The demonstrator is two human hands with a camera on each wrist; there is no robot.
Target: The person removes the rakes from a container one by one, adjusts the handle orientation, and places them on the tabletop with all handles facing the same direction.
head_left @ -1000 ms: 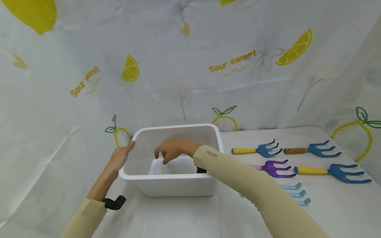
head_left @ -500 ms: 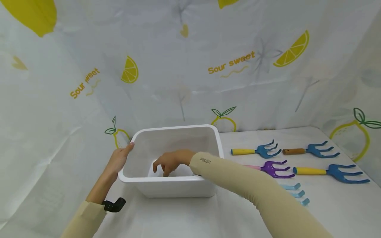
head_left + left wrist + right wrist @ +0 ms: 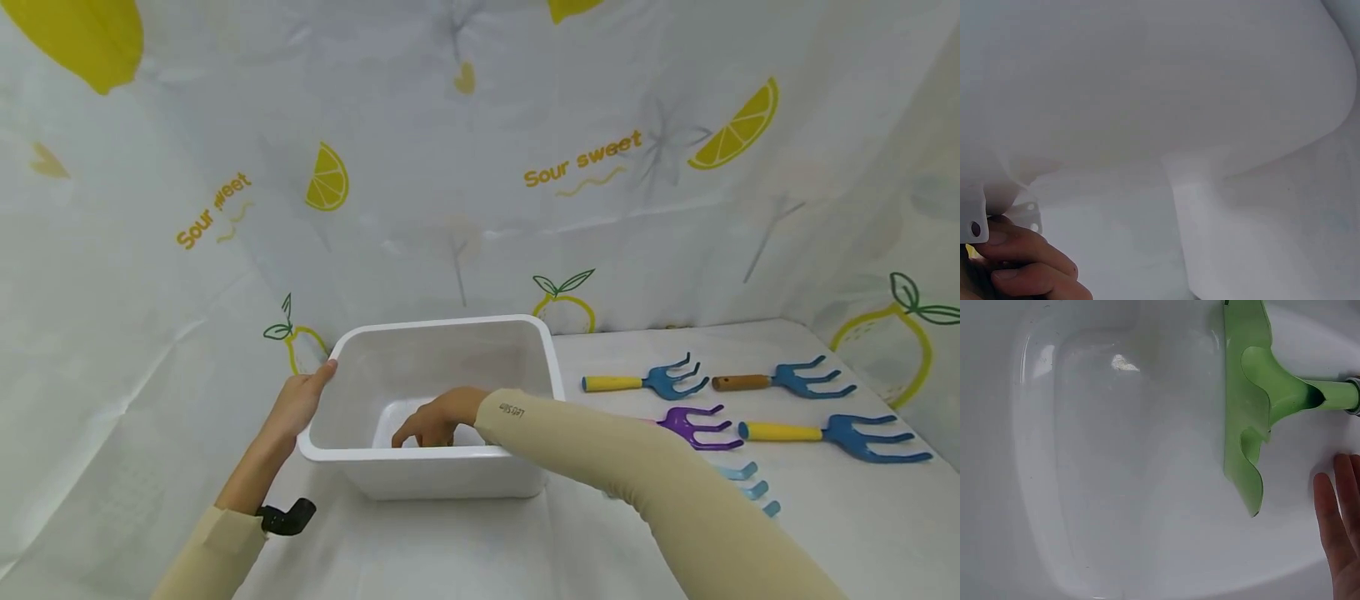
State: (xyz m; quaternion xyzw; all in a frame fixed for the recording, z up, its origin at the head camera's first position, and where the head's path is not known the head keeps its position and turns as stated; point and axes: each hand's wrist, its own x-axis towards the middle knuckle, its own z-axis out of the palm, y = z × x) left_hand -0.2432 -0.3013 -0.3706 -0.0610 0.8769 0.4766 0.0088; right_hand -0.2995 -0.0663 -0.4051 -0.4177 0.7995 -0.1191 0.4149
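Observation:
My left hand (image 3: 295,406) grips the left rim of a deep white plastic bin (image 3: 450,477). The thumb lies over the rim; in the left wrist view curled fingers (image 3: 1029,257) show underneath it. My right hand (image 3: 435,419) reaches down inside the bin, its fingertips partly hidden behind the front rim. A green hand rake (image 3: 1249,403) lies on the bin's floor in the right wrist view, its prongs turned away from that hand. Straight fingers (image 3: 1335,534) are beside its neck, with a gap between; the handle runs out of the frame.
Right of the bin, several hand rakes lie on the white-covered table: blue with a yellow handle (image 3: 663,382), blue with a brown handle (image 3: 802,381), a larger blue one (image 3: 862,437), purple (image 3: 686,427) and light blue (image 3: 753,490). A lemon-print sheet (image 3: 450,208) hangs behind.
My right hand has lowered deeper into the bin, its fingertips dropping behind the front rim. My left hand stays on the left rim. The view has shifted slightly.

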